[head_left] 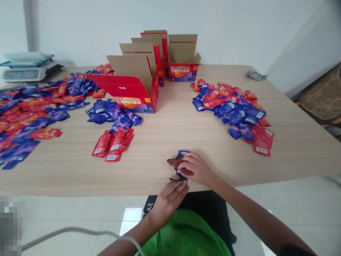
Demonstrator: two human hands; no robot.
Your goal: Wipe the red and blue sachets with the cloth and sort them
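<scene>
Head view: with the hands as the clock's centre and 12 straight ahead, the right hand (196, 169) has its fingers pinched on a dark, glasses-like item with reddish-brown panels (174, 162). That item lies over a flat blue packet (183, 152) at the near edge of the pale wood-grain bench (170, 135). The left hand (169, 199), coming from 7 o'clock, rests straight fingers on the packet's near end; whether they grip cannot be told.

At 10 o'clock sit a small group of flat red sachets (114, 145) and, just beyond, a cluster of flat blue sachets (113, 112). Farther out between 9 and 10 spreads a large heap of mixed red and blue sachets (29, 113); behind it stands a grey-white weighing scale (26, 74).

Open red printed cardboard boxes (134, 103) line up at 11 o'clock, with another open red carton (183, 73) at 12. Between 1 and 2 lies a loose red-and-blue sachet pile (234, 110).
</scene>
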